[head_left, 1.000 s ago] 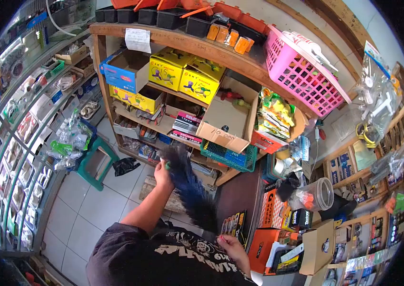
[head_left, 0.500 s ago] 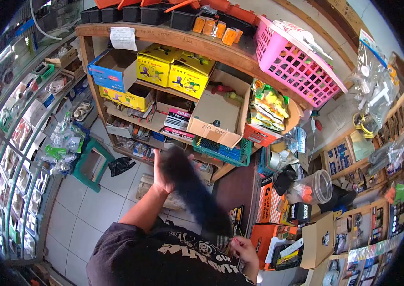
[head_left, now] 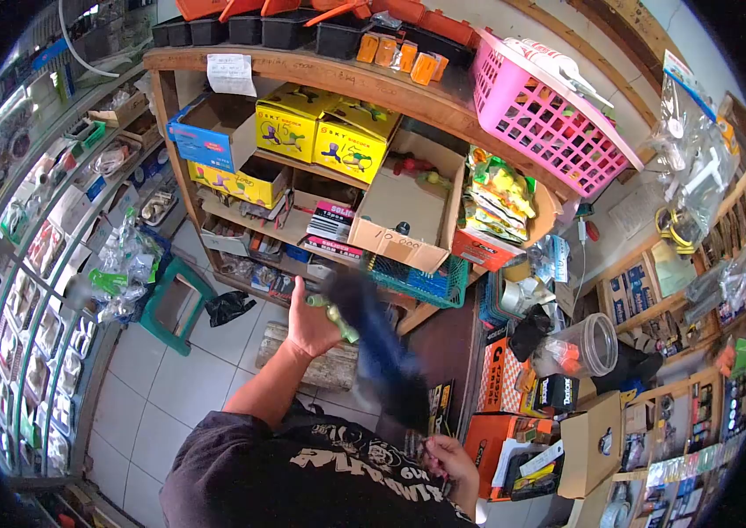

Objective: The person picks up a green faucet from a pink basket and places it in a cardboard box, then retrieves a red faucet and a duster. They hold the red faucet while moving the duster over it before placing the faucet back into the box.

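Observation:
My left hand [head_left: 313,327] is raised in front of the shelf, its fingers partly curled around a pale green object [head_left: 338,322] whose kind I cannot tell. Across from it, my right hand [head_left: 450,459] is closed low by my shirt on the narrow end of a long, dark blue-black duster [head_left: 390,361]. The duster is smeared by motion and slants up toward my left hand, its far end overlapping the shelf front in this view. Part of the green object is hidden behind it.
A wooden shelf [head_left: 302,66] ahead holds yellow boxes [head_left: 351,145], an open cardboard box [head_left: 404,211] and a pink basket [head_left: 549,123]. On the floor stand a green stool [head_left: 177,304] and a wood block [head_left: 280,348]. An orange box [head_left: 487,444] is at my right.
The duster has swung right and slightly down, away from my left hand, uncovering the pale green object there. My right hand has barely moved.

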A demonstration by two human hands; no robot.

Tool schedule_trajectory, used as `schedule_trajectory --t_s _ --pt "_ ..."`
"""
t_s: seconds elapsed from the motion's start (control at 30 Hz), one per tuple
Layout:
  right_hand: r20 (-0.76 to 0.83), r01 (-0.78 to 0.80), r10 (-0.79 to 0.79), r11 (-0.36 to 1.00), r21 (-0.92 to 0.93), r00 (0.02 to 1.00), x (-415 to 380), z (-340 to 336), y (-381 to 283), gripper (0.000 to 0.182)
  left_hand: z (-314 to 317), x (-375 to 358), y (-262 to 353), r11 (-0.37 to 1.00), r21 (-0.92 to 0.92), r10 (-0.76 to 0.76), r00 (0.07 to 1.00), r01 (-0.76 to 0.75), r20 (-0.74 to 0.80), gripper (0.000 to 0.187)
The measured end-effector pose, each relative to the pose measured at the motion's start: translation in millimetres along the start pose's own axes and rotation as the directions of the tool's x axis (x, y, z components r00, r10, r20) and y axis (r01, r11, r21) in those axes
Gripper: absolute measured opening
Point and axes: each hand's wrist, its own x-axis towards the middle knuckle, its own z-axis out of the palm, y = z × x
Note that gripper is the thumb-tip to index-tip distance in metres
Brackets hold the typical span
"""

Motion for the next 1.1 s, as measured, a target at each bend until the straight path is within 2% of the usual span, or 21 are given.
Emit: schedule_trajectory --t_s 0.03,0.1,0.17,0.2,0.23,0.3,0.33,0.43,0.5,0.57,0.63,0.67,0.77,0.8,0.83,0.9,0.93,0.97,1.03,1.07,1.1 --pt "0.082 0.008 -0.008 1.0 0.008 0.997 -3 -2 1 0.025 5 -1 0 0.997 0.038 0.072 0.983 -0.066 -0.171 0.075" --pt "0.053 0.012 -0.014 0.999 0.043 0.999 -3 -5 4 0.025 8 -2 0 1.0 -0.02 -0.017 0.991 0.015 -0.129 0.071" --pt "0.023 0.017 -0.018 0.997 0.073 1.0 -4 -4 4 0.024 21 -1 -3 0.978 0.205 0.088 0.971 -0.042 -0.221 0.07" --pt "0.01 0.01 -0.01 0.997 0.074 1.0 -5 1 -3 0.023 13 1 4 0.963 -0.215 -0.099 0.955 0.163 0.278 0.069" --pt "-0.002 0.002 -0.002 0.997 0.075 1.0 -6 2 -6 0.022 6 1 2 0.963 -0.216 -0.097 0.955 0.161 0.28 0.069" --pt "0.057 0.021 -0.02 1.0 -0.018 0.998 -8 -2 -1 0.022 2 1 -2 0.987 0.118 0.125 0.986 -0.111 -0.112 0.072" --pt "0.117 0.045 -0.032 0.994 -0.104 0.993 -8 -3 1 0.022 0 -1 -1 0.989 0.129 0.078 0.996 -0.073 -0.034 0.073" --pt "0.055 0.104 -0.099 0.988 -0.115 0.994 -7 2 1 0.022 11 -2 -2 0.993 0.03 0.113 0.992 -0.115 0.057 0.073" --pt "0.01 0.078 -0.077 0.994 -0.083 0.997 -7 9 0 0.021 24 -8 -2 0.988 0.123 0.116 0.977 -0.095 -0.18 0.072" --pt "-0.03 0.058 -0.06 0.997 -0.054 0.998 -8 8 0 0.02 28 -10 -4 0.993 0.023 0.117 0.988 -0.116 -0.1 0.073" --pt "0.129 0.152 -0.133 0.978 -0.146 0.983 -10 2 2 0.02 34 -12 -4 0.982 0.16 0.112 0.991 -0.098 -0.079 0.074" --pt "0.128 0.153 -0.134 0.977 -0.147 0.983 -9 0 2 0.02 30 -12 0 0.987 0.141 0.085 0.996 -0.081 -0.022 0.074" --pt "-0.001 0.161 -0.163 0.979 -0.129 0.987 -9 3 4 0.02 28 -12 -2 0.975 0.172 0.173 0.971 -0.144 -0.167 0.075" --pt "0.004 0.124 -0.124 0.991 -0.055 0.992 -12 7 -4 0.021 -13 -11 8 0.975 -0.22 0.053 0.986 -0.017 0.155 0.076" --pt "0.011 0.086 -0.086 0.996 0.018 0.996 -13 9 -8 0.022 -8 -12 5 0.975 -0.221 0.056 0.987 -0.022 0.151 0.076" --pt "0.074 0.088 -0.087 0.996 -0.01 0.993 -10 2 4 0.022 9 -16 -1 0.99 0.038 0.129 0.978 -0.137 0.164 0.075" --pt "0.066 0.109 -0.101 0.984 -0.139 0.993 -9 5 3 0.022 29 -25 -1 0.98 0.133 0.155 0.986 -0.145 -0.065 0.074" --pt "0.057 0.124 -0.113 0.956 -0.264 0.992 -10 7 3 0.024 26 -25 1 0.979 0.15 0.15 0.986 -0.139 -0.065 0.073" --pt "-0.025 0.116 -0.121 0.983 -0.142 0.992 -10 21 -1 0.023 25 -22 -2 0.985 0.073 0.149 0.986 -0.155 0.079 0.072" --pt "-0.103 0.126 -0.128 0.992 -0.028 0.986 -12 25 -3 0.022 26 -23 -1 0.978 0.15 0.168 0.975 -0.147 -0.145 0.069" --pt "-0.112 0.126 -0.128 0.992 -0.03 0.985 -18 25 -5 0.022 24 -21 3 0.982 -0.184 0.025 0.95 0.035 0.31 0.07"
